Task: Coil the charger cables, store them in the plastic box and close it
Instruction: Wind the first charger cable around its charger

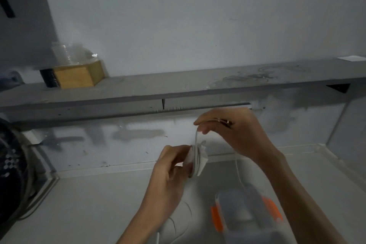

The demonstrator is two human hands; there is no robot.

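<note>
Left hand grips a white charger, cable turns wound round it. Right hand, just above, pinches the loose cable strand. Plastic box, orange latches, sits on counter under right forearm.

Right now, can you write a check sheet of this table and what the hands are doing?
Surface: pale table, dimly lit.
Job's things: white charger with cable wound round it; plastic box with orange clips, blurred.
Clutter: wooden box and clear container on the shelf.
Grippers: left hand grips the charger; right hand pinches the cable above it.
Cables: the cable also hangs from the right hand towards the plastic box; second cable lies on the table.
Surroundings: grey shelf, white wall.
</note>
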